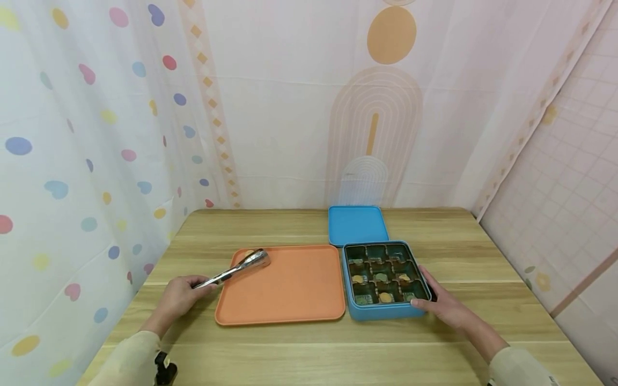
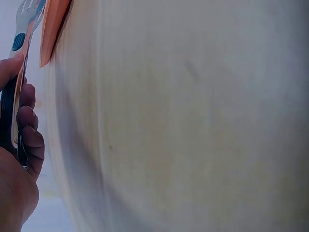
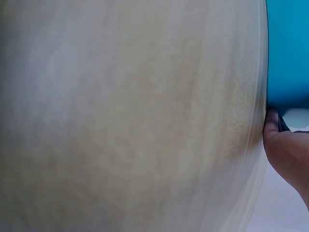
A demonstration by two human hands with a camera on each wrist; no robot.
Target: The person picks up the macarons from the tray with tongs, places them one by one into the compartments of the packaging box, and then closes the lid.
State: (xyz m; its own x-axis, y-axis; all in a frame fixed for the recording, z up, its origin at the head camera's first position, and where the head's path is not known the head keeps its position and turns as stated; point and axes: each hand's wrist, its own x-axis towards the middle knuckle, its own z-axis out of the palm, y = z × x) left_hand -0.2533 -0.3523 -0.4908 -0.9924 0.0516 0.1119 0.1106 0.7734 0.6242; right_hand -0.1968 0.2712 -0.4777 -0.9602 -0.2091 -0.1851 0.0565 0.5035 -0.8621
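My left hand (image 1: 179, 297) grips a pair of metal tongs (image 1: 235, 269) by the handle end. Their broad tips lie over the far left part of an orange tray (image 1: 299, 287). A small tan piece (image 1: 248, 254) shows beside the tips, partly covered by them. In the left wrist view, fingers curl round the dark handle of the tongs (image 2: 8, 108). My right hand (image 1: 449, 311) holds a blue box (image 1: 386, 312) at its near right corner, thumb at the front rim and fingers along the side. Dark square compartments inside hold small yellow and green pieces (image 1: 381, 277).
A flat blue lid (image 1: 358, 225) lies behind the box, close to its far edge. Everything rests on a wooden table (image 1: 270, 354). Patterned curtains (image 1: 280, 134) hang behind the table and at both sides.
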